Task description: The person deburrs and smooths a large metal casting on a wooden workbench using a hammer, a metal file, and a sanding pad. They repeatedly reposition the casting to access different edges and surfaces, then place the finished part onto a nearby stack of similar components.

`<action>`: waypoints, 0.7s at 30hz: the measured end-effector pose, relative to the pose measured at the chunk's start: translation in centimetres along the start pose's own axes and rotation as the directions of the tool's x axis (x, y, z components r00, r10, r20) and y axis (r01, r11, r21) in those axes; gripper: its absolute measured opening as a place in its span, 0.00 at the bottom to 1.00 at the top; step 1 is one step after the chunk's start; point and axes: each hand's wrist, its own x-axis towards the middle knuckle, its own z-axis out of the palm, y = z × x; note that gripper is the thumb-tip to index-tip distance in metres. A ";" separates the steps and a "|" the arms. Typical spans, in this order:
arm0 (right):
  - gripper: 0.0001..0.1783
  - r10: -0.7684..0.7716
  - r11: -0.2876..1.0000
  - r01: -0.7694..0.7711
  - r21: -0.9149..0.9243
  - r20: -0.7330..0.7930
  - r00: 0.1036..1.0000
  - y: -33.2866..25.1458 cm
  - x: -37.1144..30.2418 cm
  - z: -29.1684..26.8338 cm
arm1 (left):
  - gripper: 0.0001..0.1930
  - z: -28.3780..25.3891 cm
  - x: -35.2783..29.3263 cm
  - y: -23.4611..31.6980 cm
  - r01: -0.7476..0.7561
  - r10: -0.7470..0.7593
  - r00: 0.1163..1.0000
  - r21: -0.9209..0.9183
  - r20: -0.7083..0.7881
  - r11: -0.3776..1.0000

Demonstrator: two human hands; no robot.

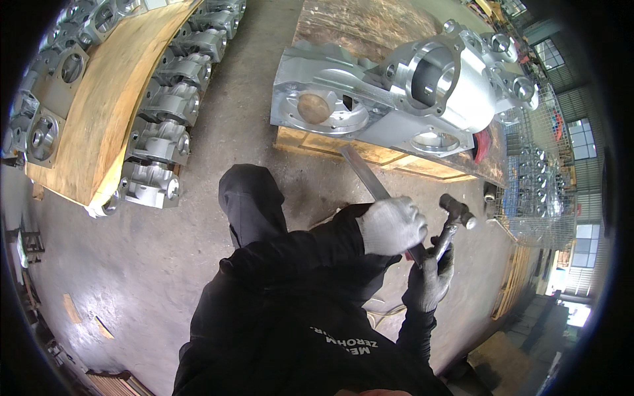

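Note:
My left hand (394,226), in a white knitted glove, is closed around a long flat metal bar (363,171) that looks like a file. The bar's far end points up and left toward the front edge of a wooden pallet. Its near end, dark with a bit of red, reaches my right hand. In my gloved right hand (434,278) is a hammer (456,212), gripped by its shaft with the head up. Whether the right hand also touches the bar cannot be made out. A large silver metal casting (429,82) lies beyond both hands.
The wooden pallet (376,155) bears the large casting and others. At left, a sheet of plywood (109,99) lies between rows of smaller castings (173,105). A wire mesh cage (538,178) stands at right. Wood scraps (71,308) and a cable (385,315) are on the concrete floor.

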 end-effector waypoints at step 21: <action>0.20 0.227 0.939 -0.317 -0.132 -0.452 0.863 20.2 2.5 -18.3 | 0.28 -3.2 -9.5 -6.8 0.657 -0.668 0.729 0.424 -0.147 0.623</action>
